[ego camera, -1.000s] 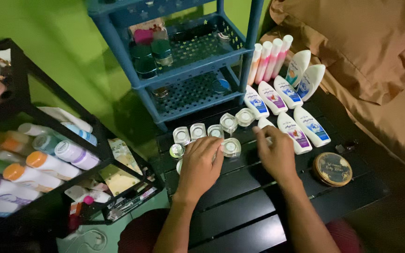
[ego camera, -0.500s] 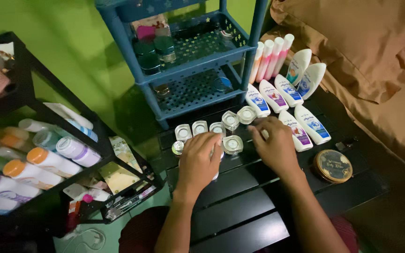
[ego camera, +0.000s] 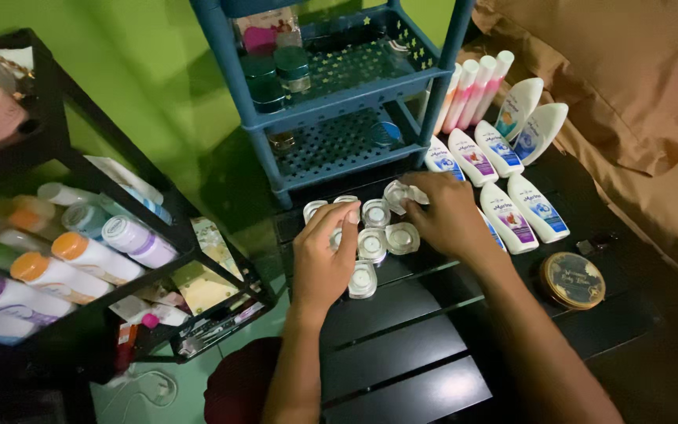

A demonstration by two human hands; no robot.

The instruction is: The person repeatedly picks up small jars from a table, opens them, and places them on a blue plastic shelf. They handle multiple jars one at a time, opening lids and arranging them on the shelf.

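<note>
Several small clear jars with white lids (ego camera: 372, 243) sit clustered on a black slatted table (ego camera: 402, 353). My left hand (ego camera: 323, 255) lies over the left side of the cluster, fingers resting on a jar there. My right hand (ego camera: 442, 212) reaches to the back of the cluster and pinches a clear jar (ego camera: 396, 194) near the foot of the blue shelf. One jar (ego camera: 362, 280) sits nearest me, by the left hand's edge.
White lotion bottles (ego camera: 512, 212) lie in rows right of my right hand, with pink tubes (ego camera: 476, 90) behind. A round dark tin (ego camera: 573, 280) sits at right. A blue plastic shelf (ego camera: 339, 94) stands behind. A black rack of bottles (ego camera: 80, 259) is at left. Brown bedding (ego camera: 637, 86) lies at right.
My right hand moved forward and left from the lotion bottles to the back jar. My left hand shifted up over the left jars, uncovering more jars near me. The view tilted slightly.
</note>
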